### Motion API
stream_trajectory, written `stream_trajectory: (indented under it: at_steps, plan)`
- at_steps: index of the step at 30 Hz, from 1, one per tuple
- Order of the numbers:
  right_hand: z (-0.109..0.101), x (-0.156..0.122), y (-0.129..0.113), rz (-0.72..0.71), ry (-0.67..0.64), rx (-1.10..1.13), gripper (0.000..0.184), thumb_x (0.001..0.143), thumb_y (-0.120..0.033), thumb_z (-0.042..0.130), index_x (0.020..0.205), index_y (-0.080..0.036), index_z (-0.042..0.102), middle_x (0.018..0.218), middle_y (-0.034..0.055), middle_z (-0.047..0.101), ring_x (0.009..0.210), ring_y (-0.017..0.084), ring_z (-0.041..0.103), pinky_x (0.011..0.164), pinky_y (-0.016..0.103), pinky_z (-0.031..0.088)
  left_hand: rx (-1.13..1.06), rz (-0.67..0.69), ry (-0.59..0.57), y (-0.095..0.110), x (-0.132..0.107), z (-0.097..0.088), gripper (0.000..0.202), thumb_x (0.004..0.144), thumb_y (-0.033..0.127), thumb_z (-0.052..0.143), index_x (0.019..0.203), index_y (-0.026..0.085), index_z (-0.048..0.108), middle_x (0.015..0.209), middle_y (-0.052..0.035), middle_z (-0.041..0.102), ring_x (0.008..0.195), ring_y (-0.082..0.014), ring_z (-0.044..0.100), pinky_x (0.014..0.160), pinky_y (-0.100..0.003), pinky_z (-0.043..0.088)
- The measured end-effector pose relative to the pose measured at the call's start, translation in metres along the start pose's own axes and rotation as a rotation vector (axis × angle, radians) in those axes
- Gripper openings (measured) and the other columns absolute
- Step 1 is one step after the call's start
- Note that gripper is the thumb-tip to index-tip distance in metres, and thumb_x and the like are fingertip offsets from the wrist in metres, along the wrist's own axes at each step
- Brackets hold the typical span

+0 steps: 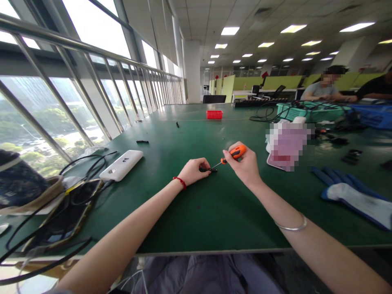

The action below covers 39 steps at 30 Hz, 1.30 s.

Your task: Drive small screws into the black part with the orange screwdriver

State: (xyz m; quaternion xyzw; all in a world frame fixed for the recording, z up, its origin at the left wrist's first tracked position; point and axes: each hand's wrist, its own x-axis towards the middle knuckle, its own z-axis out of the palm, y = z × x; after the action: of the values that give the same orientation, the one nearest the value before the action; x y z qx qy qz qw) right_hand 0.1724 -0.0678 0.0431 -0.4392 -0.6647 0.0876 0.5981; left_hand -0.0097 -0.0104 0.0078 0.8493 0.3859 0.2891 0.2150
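Grip of the right hand (246,165) is wrapped around the orange and black handle of a screwdriver (237,151), while that of the left hand (194,170) grasps a small black part (214,170) between thumb and fingers. This part lies at or just above the green surface (196,220), in front of the person and between the 2 hands, and the shaft slants down to it from the right. To do this well, I would keep the part pinned firmly, perhaps braced against the surface, line the shaft up squarely with whatever the tip engages, and press steadily along it before any turn; at a shallow slant the tip could slip toward the left fingertips, so those are best kept off its line. Harder to make out is the contact itself: the tip meets the part's dark outline, but no screw or slot can be told. Left fingers cover much of the part, and its full shape is unclear. Pixelation hides most of a pinkish object (289,147) to the right, and 1 co-worker (378,87) is cut off by the right edge.
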Motion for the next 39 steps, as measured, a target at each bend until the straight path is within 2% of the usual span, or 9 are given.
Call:
stream_trajectory:
  at_steps: [11,15,20,25,32,39]
  plan:
    - [-0.003,0.002,0.000,-0.001,-0.025,0.005,0.023,0.078,-0.035,0.057,0.063,-0.020,0.048,0.059,-0.0027,0.050,0.053,0.010,0.047,0.054,0.023,0.038,0.038,0.089,0.039,0.002,-0.001,0.002,0.016,0.070,0.016,0.058,0.082,0.016,0.068,0.077,-0.0013,0.066,0.069,-0.0117,0.059,0.067,-0.022,0.049]
    - [0.000,0.000,-0.001,-0.034,-0.016,-0.002,0.012,0.074,-0.028,0.059,0.075,-0.021,0.049,0.068,-0.0028,0.053,0.055,0.010,0.049,0.056,0.023,0.041,0.054,0.115,0.044,0.000,-0.001,0.004,0.017,0.069,0.015,0.058,0.082,0.016,0.069,0.077,-0.0017,0.063,0.067,-0.0108,0.058,0.065,-0.022,0.049]
    - [0.002,-0.005,-0.003,-0.045,0.005,0.008,0.028,0.069,-0.022,0.060,0.092,-0.022,0.045,0.069,-0.0048,0.050,0.053,0.010,0.051,0.052,0.024,0.042,-0.014,0.098,0.106,0.001,0.000,0.009,0.015,0.066,0.011,0.059,0.079,0.014,0.067,0.079,-0.0018,0.059,0.066,-0.0095,0.056,0.065,-0.022,0.050]
    - [0.003,-0.007,-0.003,-0.094,-0.011,-0.073,0.021,0.071,-0.024,0.058,0.086,-0.022,0.044,0.066,-0.0053,0.049,0.048,0.009,0.047,0.051,0.023,0.041,-0.085,0.031,0.123,0.006,0.000,0.013,0.016,0.068,0.013,0.062,0.083,0.015,0.069,0.080,-0.0017,0.058,0.065,-0.0086,0.057,0.064,-0.021,0.050]
    - [0.004,-0.005,0.001,-0.092,-0.009,-0.111,0.017,0.073,-0.028,0.058,0.080,-0.021,0.044,0.066,-0.0038,0.050,0.050,0.009,0.048,0.053,0.023,0.041,0.059,-0.001,0.090,0.007,-0.001,0.013,0.016,0.071,0.018,0.063,0.084,0.016,0.072,0.073,-0.0009,0.061,0.063,-0.0101,0.055,0.061,-0.022,0.048]
    - [0.001,-0.003,-0.001,-0.097,0.026,-0.104,0.017,0.072,-0.028,0.059,0.079,-0.022,0.045,0.067,-0.0036,0.050,0.050,0.009,0.048,0.052,0.023,0.040,0.141,0.002,0.063,0.003,-0.001,0.010,0.018,0.075,0.024,0.059,0.085,0.018,0.072,0.082,-0.0023,0.065,0.072,-0.0132,0.059,0.067,-0.024,0.048]
